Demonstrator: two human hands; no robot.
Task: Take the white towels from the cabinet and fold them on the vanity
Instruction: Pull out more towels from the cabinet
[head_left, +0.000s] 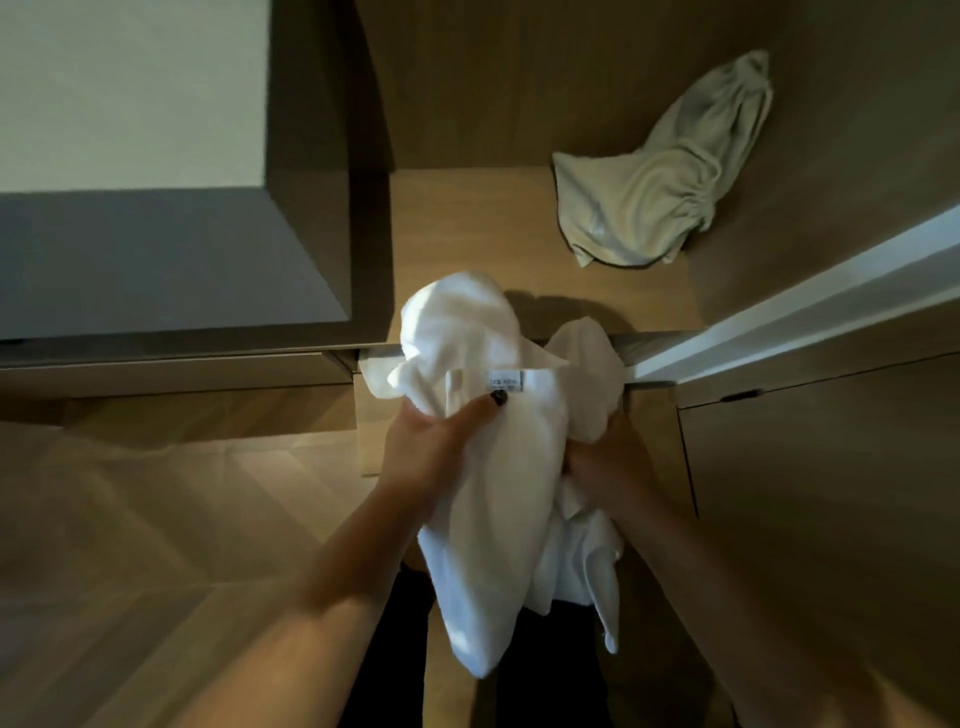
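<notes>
The left hand (431, 441) has its fingers curled round a bunch of white towel (493, 467), the thumb laid flat across the cloth with its dark-painted nail just under a small sewn label (506, 383). The right hand (605, 462) grips the same bundle from the 3 o'clock side; its fingers are mostly buried in the folds, so only the back of the hand and the wrist show plainly. Between the two hands the towel hangs loose — one long tail drops toward 6 o'clock past the forearms, while a rounded hump of cloth stands up at 12 o'clock of the left hand and a smaller peak rises above the right hand.

The bundle is held in the air at the open front of a wooden cabinet (810, 130), over the front edge of its shelf (467, 223) (whether the cloth touches that edge cannot be told). Further in, at about 1 o'clock from the hands and well apart from them, a second, cream-looking towel (660, 182) lies crumpled on the shelf, its upper part leaning against the cabinet's back wall. A pale door edge (810, 306) runs diagonally at 3 o'clock. At 10 o'clock sits a grey-and-white boxy surface (130, 156), and wood-pattern floor (156, 519) spreads at 8 o'clock — dim and blurred.
</notes>
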